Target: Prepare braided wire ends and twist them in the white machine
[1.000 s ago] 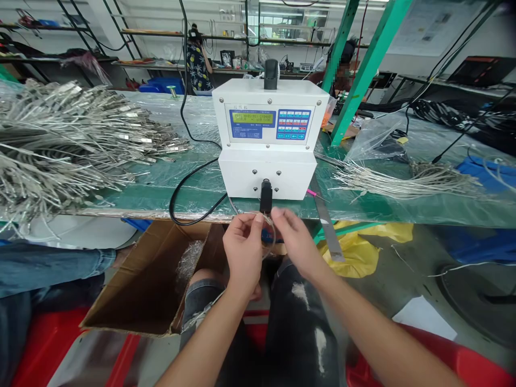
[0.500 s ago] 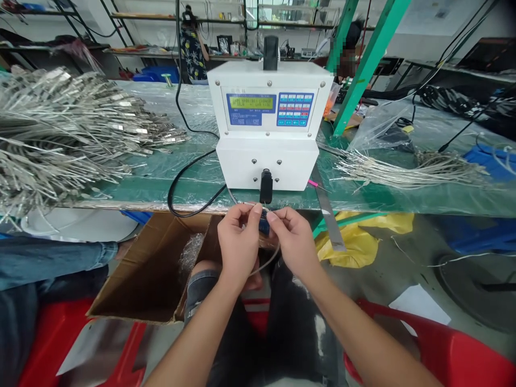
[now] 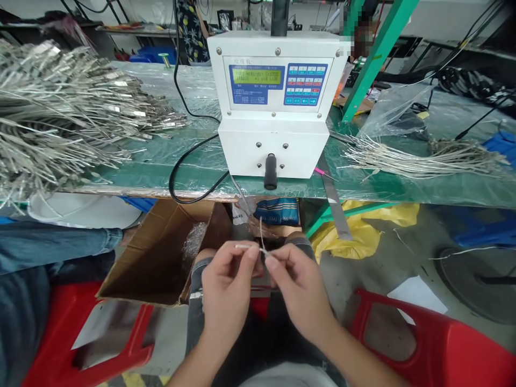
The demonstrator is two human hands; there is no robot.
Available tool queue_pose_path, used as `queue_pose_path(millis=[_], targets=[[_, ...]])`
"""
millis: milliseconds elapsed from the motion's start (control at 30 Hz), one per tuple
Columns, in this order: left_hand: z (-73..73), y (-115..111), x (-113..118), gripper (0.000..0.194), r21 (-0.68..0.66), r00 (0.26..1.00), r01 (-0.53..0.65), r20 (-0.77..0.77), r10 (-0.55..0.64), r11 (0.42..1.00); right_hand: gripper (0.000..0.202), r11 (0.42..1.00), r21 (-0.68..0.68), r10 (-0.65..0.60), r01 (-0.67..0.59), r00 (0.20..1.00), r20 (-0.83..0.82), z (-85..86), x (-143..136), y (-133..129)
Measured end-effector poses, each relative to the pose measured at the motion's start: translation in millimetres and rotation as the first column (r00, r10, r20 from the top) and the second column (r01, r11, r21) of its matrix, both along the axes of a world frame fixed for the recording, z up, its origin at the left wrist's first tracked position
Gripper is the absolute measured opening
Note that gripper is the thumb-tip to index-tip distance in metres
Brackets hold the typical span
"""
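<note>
Both hands sit low over the lap, just in front of the knees. Left hand (image 3: pixel 226 287) has thumb and forefinger pinched shut on a thin silver wire (image 3: pixel 261 236); right hand (image 3: pixel 296 287) is pinched on the same wire, fingertips of the two hands almost touching. Short wire ends stick out of the pinch: one up toward the bench edge, one sideways to the left over the left fingers. Rest of the wire is hidden behind the hands, can't tell how it runs. Under the arms: dark ripped jeans (image 3: pixel 282 333), red plastic seat (image 3: pixel 435 344) on both sides. Left of the knees, an open cardboard box (image 3: pixel 157 258) on the floor, clear plastic film inside. Beyond the hands, under the bench lip, a blue printed pack (image 3: pixel 278 211). Right of that, yellow plastic bag (image 3: pixel 363 236) on the floor and a metal strip (image 3: pixel 332 199) hanging off the bench edge. On the green bench (image 3: pixel 161 177): white machine (image 3: pixel 274 107) with an LCD readout, blue keypad, and a black spindle (image 3: pixel 270 171) on its front face, well above the hands, nothing on it. Black power cable (image 3: pixel 189 161) loops left from the machine. Big pile of silver cable pieces (image 3: pixel 60 118) far left, smaller bundle (image 3: pixel 419 161) right. At the back, shelves and a person (image 3: pixel 193 32) standing.
</note>
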State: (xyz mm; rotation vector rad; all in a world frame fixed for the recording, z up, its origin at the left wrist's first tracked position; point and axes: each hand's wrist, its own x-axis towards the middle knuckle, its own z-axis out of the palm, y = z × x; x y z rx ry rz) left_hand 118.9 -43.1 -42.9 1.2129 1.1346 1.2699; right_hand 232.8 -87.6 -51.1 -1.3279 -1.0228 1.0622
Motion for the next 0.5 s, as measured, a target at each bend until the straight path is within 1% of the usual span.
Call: queue_pose_path(millis=[67,167,267,400,500], targets=[[-3.6,-14,-10,0.017,-0.039,1.0,0.015,-0.017,-0.015,0.999,0.026,0.999,-0.034,0.032,-0.031,0.998,0.045,-1.9,-5,-12],[-7.8,-25,-18,0.018,-0.093,0.999,0.012,-0.043,-0.016,0.996,0.028,0.998,-0.043,0.042,-0.039,0.997,0.065,-2.9,-9,-21],[-10.2,-27,-19,0.016,-0.124,1.0,0.003,-0.031,-0.006,0.992,0.029,0.998,-0.041,0.046,-0.044,0.998,0.049,-2.4,-11,-22],[-11.0,-26,-17,0.013,-0.17,0.999,0.034,0.041,-0.028,0.985,0.028,0.999,-0.029,0.039,-0.038,0.998,0.043,-0.4,-11,-20],[-10.1,-23,-14,0.014,-0.193,0.997,0.05,0.063,-0.039,0.98,0.028,0.998,-0.041,0.053,-0.052,0.998,0.046,1.2,-9,-18]])
